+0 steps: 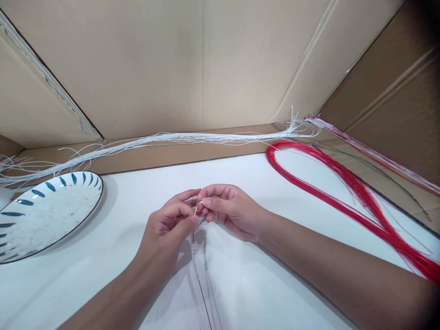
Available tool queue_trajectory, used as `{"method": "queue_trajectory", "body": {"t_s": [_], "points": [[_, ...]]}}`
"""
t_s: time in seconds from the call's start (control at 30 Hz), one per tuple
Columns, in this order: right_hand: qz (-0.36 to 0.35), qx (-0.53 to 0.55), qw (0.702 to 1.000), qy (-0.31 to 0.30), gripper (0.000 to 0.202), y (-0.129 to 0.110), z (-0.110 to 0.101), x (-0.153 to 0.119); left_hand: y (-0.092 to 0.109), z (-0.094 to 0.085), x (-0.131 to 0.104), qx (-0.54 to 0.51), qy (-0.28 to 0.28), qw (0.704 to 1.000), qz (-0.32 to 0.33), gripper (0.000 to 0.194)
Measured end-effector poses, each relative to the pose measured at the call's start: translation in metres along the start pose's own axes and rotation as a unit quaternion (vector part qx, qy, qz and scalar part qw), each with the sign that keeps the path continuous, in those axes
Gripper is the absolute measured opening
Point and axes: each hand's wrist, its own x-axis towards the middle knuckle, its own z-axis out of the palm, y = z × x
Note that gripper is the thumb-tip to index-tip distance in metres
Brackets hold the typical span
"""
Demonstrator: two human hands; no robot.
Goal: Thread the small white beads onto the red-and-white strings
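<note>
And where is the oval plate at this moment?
In the head view, the oval plate lies at the left edge, left of the left hand and just in front of the white strands.

Both forearms are bare and slant inward, the left forearm more steeply than the right forearm. The left hand bends its index finger over an extended thumb, their tips close together. The right hand makes a pinching grip — thumb nearly straight against the index finger, other fingers curled beneath — beside the left fingertips.
</note>
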Motion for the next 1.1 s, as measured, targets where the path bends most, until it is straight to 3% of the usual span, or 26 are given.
{"method": "queue_trajectory", "body": {"t_s": [0.47, 1.1], "points": [[-0.01, 0.0, 0.999, -0.036, 0.014, -0.0006, -0.0003, -0.0002, -0.0037, -0.0035, 0.0021, 0.03, -0.02, 0.999, 0.012, 0.018], [-0.003, -0.021, 1.0, -0.022, 0.016, -0.001, 0.0002, -0.0007, -0.0013, -0.0011, 0.0004, 0.025, -0.007, 1.0, 0.006, 0.02]]}}
